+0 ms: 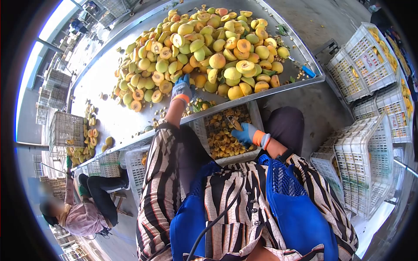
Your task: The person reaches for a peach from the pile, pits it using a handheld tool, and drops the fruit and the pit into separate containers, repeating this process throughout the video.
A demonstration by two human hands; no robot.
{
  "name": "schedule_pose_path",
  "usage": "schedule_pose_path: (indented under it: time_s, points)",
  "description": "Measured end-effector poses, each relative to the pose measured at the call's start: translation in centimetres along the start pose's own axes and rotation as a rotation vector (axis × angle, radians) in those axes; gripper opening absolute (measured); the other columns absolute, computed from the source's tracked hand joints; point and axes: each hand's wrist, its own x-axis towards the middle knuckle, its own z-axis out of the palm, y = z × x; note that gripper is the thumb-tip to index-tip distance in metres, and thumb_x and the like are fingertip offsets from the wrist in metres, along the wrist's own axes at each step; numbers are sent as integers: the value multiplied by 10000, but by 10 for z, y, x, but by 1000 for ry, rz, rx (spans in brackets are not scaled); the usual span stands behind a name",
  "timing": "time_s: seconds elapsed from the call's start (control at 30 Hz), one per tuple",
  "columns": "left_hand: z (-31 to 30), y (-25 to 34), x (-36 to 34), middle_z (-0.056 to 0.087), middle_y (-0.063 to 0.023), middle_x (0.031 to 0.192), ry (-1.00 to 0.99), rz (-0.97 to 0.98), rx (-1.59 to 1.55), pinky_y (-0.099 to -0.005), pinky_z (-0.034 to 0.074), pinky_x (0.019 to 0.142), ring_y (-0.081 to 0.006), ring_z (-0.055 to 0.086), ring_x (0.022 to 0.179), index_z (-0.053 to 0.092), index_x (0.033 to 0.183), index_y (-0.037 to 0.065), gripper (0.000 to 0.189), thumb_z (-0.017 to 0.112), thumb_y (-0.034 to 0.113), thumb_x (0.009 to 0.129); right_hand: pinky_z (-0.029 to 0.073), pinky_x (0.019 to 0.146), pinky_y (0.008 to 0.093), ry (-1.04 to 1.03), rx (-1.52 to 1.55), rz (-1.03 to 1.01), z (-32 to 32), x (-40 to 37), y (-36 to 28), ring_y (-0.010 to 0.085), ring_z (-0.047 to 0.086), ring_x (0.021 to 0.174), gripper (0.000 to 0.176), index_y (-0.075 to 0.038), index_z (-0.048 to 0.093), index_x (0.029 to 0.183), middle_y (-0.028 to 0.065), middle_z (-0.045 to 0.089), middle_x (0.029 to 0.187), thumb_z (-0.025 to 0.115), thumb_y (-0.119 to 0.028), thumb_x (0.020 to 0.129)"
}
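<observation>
Halved and whole yellow-green fruit (185, 29) lie heaped on a metal table (93, 87). My left hand (182, 89), in a grey-blue glove with an orange cuff, reaches to the heap's near edge, its fingers stretched out against the fruit. Below the table edge, my right hand (248, 134), gloved in blue, is closed round a small tool (235, 123) with a metal end. That hand is over a crate (226, 160) holding small yellow-brown fruit pieces (220, 141). Its fingertips are partly hidden.
A blue-handled tool (308, 71) lies near the table's right corner. White plastic crates (365, 161) stand stacked at the right, some with fruit. At the lower left a seated co-worker (85, 215) is beside more fruit (91, 137) on the table's far left end.
</observation>
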Motion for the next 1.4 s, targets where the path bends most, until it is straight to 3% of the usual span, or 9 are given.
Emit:
schedule_pose_path:
  time_s: [0.17, 0.37, 0.53, 0.63, 0.7, 0.9, 1.03, 1.1, 1.4]
  points:
    - [-6, 3, 0, 539, -243, 1230, -255, -235, -137, -369, 456, 952, -356, 531, 1143, 523, 1248, 39, 655, 747, 368, 727, 431, 441, 331, 48, -88, -122, -5, 16, 19, 164, 524, 467, 340, -44, 526, 891, 68, 564, 626, 648, -356, 835]
    - [-15, 1, -50, 616, -70, 789, -151, -735, -1876, -341, 510, 518, -234, 574, 587, 619, 1009, 62, 303, 658, 283, 806, 506, 599, 413, 441, -440, -319, 1, 11, 8, 332, 653, 670, 423, -12, 582, 1002, 211, 649, 775, 653, -377, 799]
    - [-82, 84, -106, 606, -133, 873, -87, -882, -2504, -523, 447, 942, -318, 568, 884, 589, 1070, -13, 412, 536, 342, 867, 497, 634, 439, 464, -392, -579, 34, -45, -53, 413, 625, 730, 364, -27, 597, 975, 238, 639, 793, 641, -347, 808]
    - [-70, 103, -121, 617, -130, 996, -37, -378, -2082, -468, 471, 932, -289, 578, 955, 575, 1056, 9, 365, 529, 329, 885, 483, 614, 463, 453, -528, -685, 50, -64, -69, 424, 614, 718, 296, -28, 588, 956, 250, 619, 748, 638, -289, 826]
    - [-63, 105, -138, 612, -116, 1075, -192, -484, -2490, -395, 467, 947, -267, 579, 1014, 520, 1114, 7, 323, 533, 243, 894, 477, 602, 474, 428, -703, -716, 55, -69, -70, 429, 611, 702, 288, -24, 570, 959, 252, 616, 732, 639, -272, 831]
    - [-45, 109, -160, 586, -129, 1075, 450, 109, -1117, -329, 494, 902, -228, 593, 1022, 436, 1154, -32, 505, 716, 14, 735, 477, 597, 492, 475, -799, -742, 62, -77, -58, 436, 607, 701, 255, -10, 535, 923, 268, 612, 729, 633, -230, 839]
    - [-63, 123, -168, 586, -113, 1050, 443, 116, -1122, -354, 499, 899, -239, 600, 980, 451, 1141, -6, 428, 690, 124, 811, 480, 611, 493, 510, -811, -738, 67, -78, -53, 438, 607, 723, 250, -6, 535, 921, 275, 612, 744, 638, -218, 836]
    - [-65, 125, -161, 600, -95, 940, 87, -367, -2556, -346, 538, 769, -237, 621, 844, 520, 1035, 41, 250, 612, 226, 893, 478, 596, 490, 513, -820, -766, 69, -74, -47, 443, 604, 709, 260, -10, 529, 942, 270, 608, 730, 642, -220, 837]
    - [-79, 133, -164, 594, -76, 829, 21, -489, -2413, -394, 530, 771, -252, 610, 800, 569, 903, 55, 264, 549, 316, 932, 483, 606, 490, 505, -973, -730, 62, -79, -40, 442, 603, 728, 260, 5, 524, 946, 274, 611, 759, 647, -186, 819]
